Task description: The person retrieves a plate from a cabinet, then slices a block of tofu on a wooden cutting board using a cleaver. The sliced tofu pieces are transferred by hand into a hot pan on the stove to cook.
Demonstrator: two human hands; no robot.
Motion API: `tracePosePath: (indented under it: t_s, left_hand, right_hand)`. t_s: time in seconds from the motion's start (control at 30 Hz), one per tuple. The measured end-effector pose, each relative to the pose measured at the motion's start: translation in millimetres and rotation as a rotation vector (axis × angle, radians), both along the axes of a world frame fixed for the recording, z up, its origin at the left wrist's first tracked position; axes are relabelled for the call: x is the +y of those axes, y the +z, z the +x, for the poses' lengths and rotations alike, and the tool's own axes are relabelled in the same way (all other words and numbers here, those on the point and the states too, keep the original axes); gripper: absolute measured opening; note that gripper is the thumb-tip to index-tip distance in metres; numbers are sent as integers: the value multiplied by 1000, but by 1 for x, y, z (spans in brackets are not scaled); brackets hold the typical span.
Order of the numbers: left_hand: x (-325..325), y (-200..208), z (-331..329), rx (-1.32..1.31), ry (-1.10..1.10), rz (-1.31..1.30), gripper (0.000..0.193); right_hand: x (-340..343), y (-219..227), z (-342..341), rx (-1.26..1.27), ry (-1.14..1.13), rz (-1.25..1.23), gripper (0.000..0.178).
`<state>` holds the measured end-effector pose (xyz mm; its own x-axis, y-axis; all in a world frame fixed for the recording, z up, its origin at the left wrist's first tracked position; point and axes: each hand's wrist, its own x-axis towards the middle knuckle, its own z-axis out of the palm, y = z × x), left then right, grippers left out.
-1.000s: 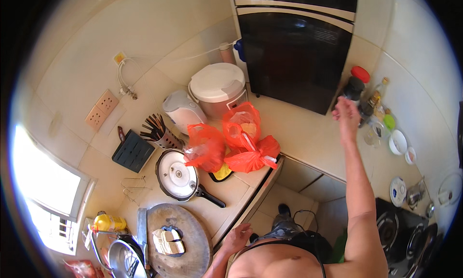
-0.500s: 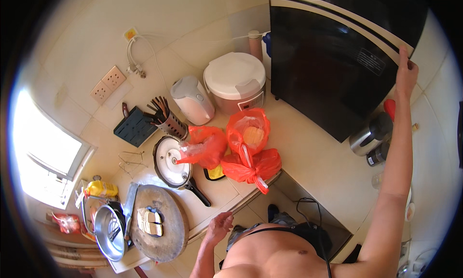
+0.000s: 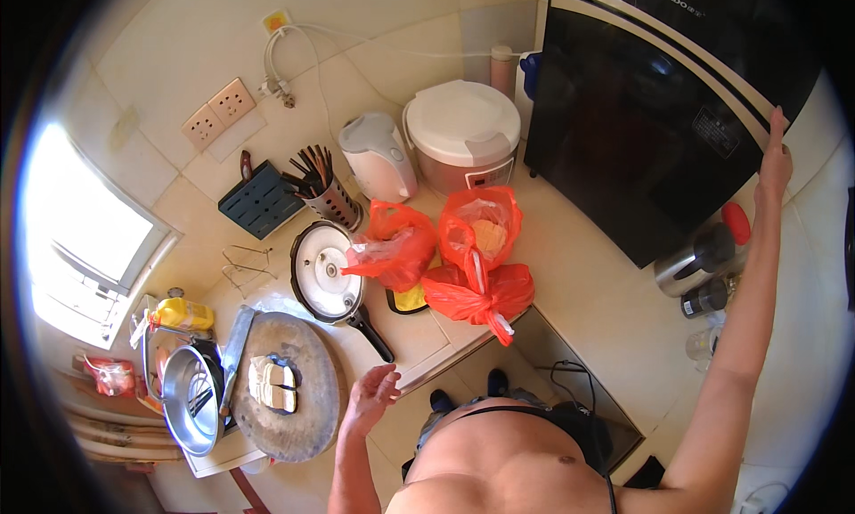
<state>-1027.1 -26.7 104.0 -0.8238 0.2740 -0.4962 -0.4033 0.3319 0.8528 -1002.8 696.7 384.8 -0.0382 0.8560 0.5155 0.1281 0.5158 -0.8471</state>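
At the upper right my right hand point(image 3: 777, 158) is on the end of the beige trim along a black cabinet door point(image 3: 641, 131), its fingers closed at the edge. My left hand point(image 3: 372, 398) hovers open and empty by the counter's front edge, fingers loosely bent. Near it are a pressure-cooker lid point(image 3: 328, 271) with a black handle and a round wooden chopping board point(image 3: 298, 336). Pale block-like pieces point(image 3: 272, 383) lie on the board, and a cleaver point(image 3: 237, 354) rests along its left rim. Several red plastic bags point(image 3: 481, 296) sit mid-counter; one stands open with something pale inside.
Behind the bags stand a rice cooker point(image 3: 465, 131), a kettle point(image 3: 378, 158) and a chopstick holder point(image 3: 334, 202). A metal pan point(image 3: 191, 403) and a yellow bottle point(image 3: 183, 314) are at the left. A steel thermos jug point(image 3: 695, 260) and dark jar point(image 3: 704, 298) stand below my right arm.
My left hand has risen and moved left toward the board, its fingers more spread. My right hand stays at the cabinet door's edge. The whole view has shifted slightly.
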Motion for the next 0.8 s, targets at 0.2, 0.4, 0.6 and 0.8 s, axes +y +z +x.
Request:
tracePosePath:
  t_s: [0.2,0.4,0.6,0.8]
  left_hand:
    - [-18,23,-17,55,65,74,43]
    - [-18,36,-33,160,38,103,43]
    - [35,42,-54,261,-185,224,40]
    - [128,67,-45,385,-520,206,72]
  right_hand:
    - [-30,14,1,59,70,-128,96]
    - [-131,11,43,-134,162,21,54]
    - [-195,-11,67,191,619,-6,42]
    - [-173,-83,34,-244,685,-401,35]
